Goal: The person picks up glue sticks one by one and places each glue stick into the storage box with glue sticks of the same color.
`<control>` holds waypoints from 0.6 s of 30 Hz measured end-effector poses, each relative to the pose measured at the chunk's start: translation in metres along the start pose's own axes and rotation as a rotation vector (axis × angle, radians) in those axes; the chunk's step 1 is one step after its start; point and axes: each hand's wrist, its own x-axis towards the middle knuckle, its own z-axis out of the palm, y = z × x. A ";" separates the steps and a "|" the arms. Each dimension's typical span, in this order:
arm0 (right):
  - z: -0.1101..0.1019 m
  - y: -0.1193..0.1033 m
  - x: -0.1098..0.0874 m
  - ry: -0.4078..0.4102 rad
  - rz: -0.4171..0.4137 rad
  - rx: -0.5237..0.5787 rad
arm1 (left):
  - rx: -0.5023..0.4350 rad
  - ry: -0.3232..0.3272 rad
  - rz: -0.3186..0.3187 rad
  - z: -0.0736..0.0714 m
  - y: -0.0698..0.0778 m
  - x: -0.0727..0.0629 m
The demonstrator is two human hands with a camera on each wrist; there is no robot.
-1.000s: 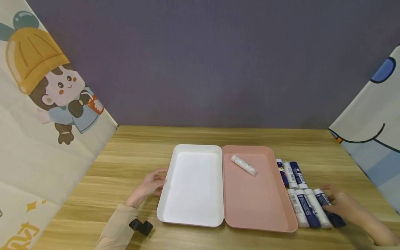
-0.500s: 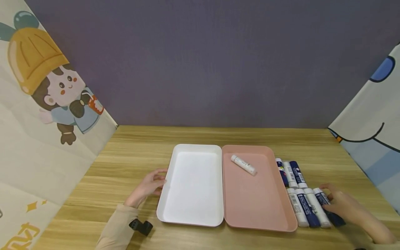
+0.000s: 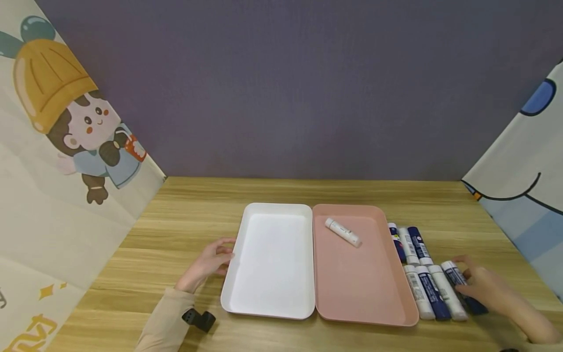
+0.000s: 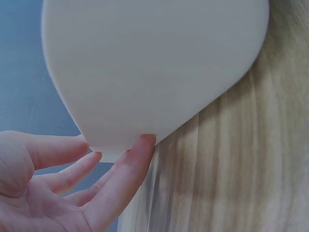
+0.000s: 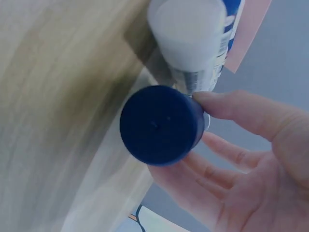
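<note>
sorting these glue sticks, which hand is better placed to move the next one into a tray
Right. The right hand already grips the outermost glue stick in the row beside the pink tray. The left hand only touches the white tray on the far side, away from the sticks.

two trays: one white tray (image 3: 272, 264) and one pink tray (image 3: 358, 274). eight tubes: one white tube (image 3: 343, 232) in the pink tray, three in a far row (image 3: 409, 242) on the desk (image 3: 176, 230), four in a near row (image 3: 435, 293). two hands: left (image 3: 206, 261), right (image 3: 484, 286).
</note>
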 end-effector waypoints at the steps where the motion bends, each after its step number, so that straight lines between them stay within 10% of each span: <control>1: -0.001 0.000 0.000 0.000 -0.005 0.003 | 0.000 -0.001 0.000 0.000 0.000 0.000; 18: -0.011 -0.007 0.004 0.006 -0.042 -0.013 | 0.012 0.025 -0.019 0.001 -0.001 0.002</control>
